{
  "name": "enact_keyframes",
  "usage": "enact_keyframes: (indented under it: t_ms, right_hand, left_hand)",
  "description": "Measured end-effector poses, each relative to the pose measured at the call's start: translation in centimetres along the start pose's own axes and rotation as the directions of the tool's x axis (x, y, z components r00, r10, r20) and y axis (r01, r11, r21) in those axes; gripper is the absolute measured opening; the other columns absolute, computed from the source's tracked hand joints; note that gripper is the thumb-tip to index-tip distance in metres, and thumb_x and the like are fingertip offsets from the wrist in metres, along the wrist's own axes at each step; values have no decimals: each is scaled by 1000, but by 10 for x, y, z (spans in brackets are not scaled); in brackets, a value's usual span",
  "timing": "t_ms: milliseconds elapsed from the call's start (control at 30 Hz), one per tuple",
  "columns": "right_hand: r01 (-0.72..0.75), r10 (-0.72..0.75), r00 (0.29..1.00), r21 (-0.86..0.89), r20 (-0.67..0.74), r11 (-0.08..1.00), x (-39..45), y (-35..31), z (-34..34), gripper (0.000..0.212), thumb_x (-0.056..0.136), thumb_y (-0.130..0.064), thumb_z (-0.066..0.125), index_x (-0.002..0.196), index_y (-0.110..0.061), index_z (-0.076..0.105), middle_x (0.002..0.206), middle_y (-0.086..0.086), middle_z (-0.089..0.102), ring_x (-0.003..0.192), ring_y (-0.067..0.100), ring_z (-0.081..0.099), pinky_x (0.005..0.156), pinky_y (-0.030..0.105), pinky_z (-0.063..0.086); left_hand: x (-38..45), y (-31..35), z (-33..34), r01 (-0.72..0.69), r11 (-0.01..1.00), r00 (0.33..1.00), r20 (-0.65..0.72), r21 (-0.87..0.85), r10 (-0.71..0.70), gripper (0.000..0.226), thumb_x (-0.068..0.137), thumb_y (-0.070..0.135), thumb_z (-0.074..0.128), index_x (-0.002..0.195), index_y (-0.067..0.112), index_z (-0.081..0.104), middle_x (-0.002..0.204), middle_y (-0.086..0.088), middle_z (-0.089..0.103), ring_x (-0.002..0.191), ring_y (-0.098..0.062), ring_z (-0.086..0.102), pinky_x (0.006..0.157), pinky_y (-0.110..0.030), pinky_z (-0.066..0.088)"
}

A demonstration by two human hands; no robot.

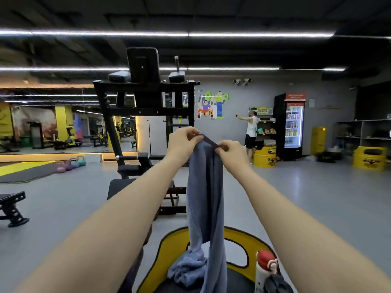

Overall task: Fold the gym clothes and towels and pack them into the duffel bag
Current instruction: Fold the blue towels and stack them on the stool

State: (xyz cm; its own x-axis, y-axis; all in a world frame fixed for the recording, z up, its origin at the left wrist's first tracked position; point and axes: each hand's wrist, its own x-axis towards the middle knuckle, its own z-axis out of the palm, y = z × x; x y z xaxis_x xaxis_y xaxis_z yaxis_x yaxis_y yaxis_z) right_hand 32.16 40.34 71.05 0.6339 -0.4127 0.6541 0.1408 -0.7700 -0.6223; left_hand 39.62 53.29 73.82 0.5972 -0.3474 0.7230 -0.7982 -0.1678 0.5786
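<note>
Nearest to me, a white bottle (260, 275) with a red cartoon-head cap is standing at the lower right on a yellow-and-black platform (239, 236), and the bunched lower end of a blue-grey towel (204, 191) is lying in a heap on that same platform just left of the bottle. From there the towel is hanging straight up in a long loose drape between my two forearms. At its top I am seeing both hands holding it out in front: my left hand (182, 142) is pinching the upper edge between thumb and fingertips, and my right hand (229, 152) is pinching the same edge just beside it, so a short stretch of dark hem is running taut between them. Beyond the hands a black gym machine (146, 98) with padded rests is standing on the grey floor. Farther left, a row of coloured kettlebells (70, 163) is sitting by a mirrored wall. Farther right, a person in a white top (251, 130) is standing near a lit drinks fridge (293, 125).
</note>
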Motion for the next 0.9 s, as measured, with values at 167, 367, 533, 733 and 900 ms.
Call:
enact_keyframes:
  t_ms: [167,367,533,733,900]
  right_hand:
    - [4,-12,999,207,34,978,2,-45,-30,10,96,-17,54,99,-14,62,95,3,63,92,20,58,69,22,47]
    - [-24,-42,989,442,139,897,-8,-73,-47,14,92,-20,62,106,-16,60,101,5,65,101,20,60,82,31,53]
    - [58,-79,996,338,51,939,-13,-90,-60,2,92,-15,62,93,-14,62,81,0,59,82,14,54,60,18,40]
    - [80,-62,995,266,-76,961,-15,-108,-74,6,92,-18,61,88,-15,59,88,6,61,83,18,54,61,23,41]
    - [112,-80,988,250,-133,962,-24,-115,-85,8,93,-20,60,96,-13,58,90,2,59,86,16,52,63,11,38]
  left_hand:
    - [7,50,-25,-85,996,993,-75,26,87,13,92,20,60,100,11,65,84,3,58,77,-6,53,70,-13,44]
    - [-2,84,-37,-78,996,997,10,49,77,17,93,25,59,101,11,64,83,3,57,83,-11,52,66,-19,42]
    - [-10,95,-47,-28,999,998,60,-38,30,11,91,24,62,93,14,59,81,1,57,81,-12,57,61,-20,53]
    - [-25,103,-66,104,985,961,267,-136,-65,15,88,9,64,101,9,56,89,-2,61,89,-17,61,65,-22,56]
    - [-39,102,-72,118,993,952,285,-8,-111,9,89,8,59,98,10,60,96,-8,63,95,-24,62,79,-36,57]
